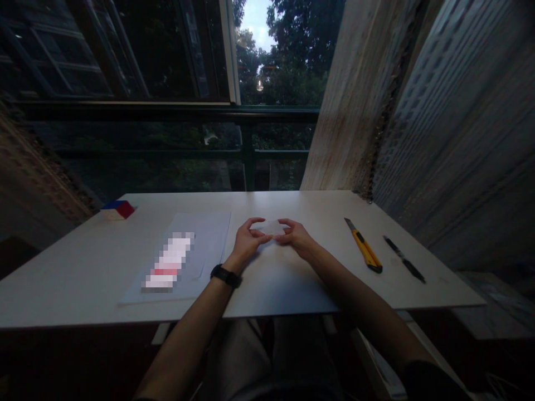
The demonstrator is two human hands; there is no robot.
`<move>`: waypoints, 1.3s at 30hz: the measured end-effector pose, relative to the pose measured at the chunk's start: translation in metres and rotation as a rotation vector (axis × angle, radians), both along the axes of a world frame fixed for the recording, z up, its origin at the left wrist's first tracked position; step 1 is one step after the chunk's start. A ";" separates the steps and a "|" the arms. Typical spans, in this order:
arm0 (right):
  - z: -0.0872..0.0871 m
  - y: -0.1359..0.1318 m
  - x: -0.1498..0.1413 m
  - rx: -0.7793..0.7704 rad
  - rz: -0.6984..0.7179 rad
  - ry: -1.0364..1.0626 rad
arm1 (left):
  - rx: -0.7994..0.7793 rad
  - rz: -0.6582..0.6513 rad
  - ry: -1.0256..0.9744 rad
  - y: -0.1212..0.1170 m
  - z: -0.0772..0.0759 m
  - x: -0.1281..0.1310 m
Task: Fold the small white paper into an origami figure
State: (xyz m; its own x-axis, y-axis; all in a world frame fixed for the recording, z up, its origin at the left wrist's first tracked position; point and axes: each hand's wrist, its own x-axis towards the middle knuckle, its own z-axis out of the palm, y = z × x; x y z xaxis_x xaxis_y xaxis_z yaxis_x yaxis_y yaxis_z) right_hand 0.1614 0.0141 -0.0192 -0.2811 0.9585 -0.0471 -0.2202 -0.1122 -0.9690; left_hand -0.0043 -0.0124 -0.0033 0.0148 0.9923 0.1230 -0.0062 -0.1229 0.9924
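Note:
Between my two hands is a small white piece of paper point(271, 227), held just above the white table point(284, 284). My left hand point(249, 238), with a black watch point(226, 275) on its wrist, pinches the left side between thumb and fingers. On the opposite side, the fingers and thumb of my right hand point(296, 236) grip the paper too. Both thumbs come close together at the near edge. Whether the paper is folded is too small to tell.
Left of my hands lie white sheets point(215, 239) with a blurred-out patch on top. A puzzle cube point(118, 210) sits at the far left corner. On the right are a yellow utility knife point(364, 247), its blade partly out, and a black pen point(403, 258). A window and curtains stand behind.

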 end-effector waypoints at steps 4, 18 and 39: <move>-0.002 0.001 -0.001 0.014 -0.095 0.034 | -0.024 -0.006 -0.065 0.001 -0.001 0.003; 0.005 -0.011 -0.010 -0.011 -0.037 0.072 | -0.104 -0.026 -0.105 -0.002 0.000 0.001; 0.016 -0.002 0.009 0.313 -0.136 -0.136 | -0.232 -0.122 -0.175 -0.002 0.001 0.002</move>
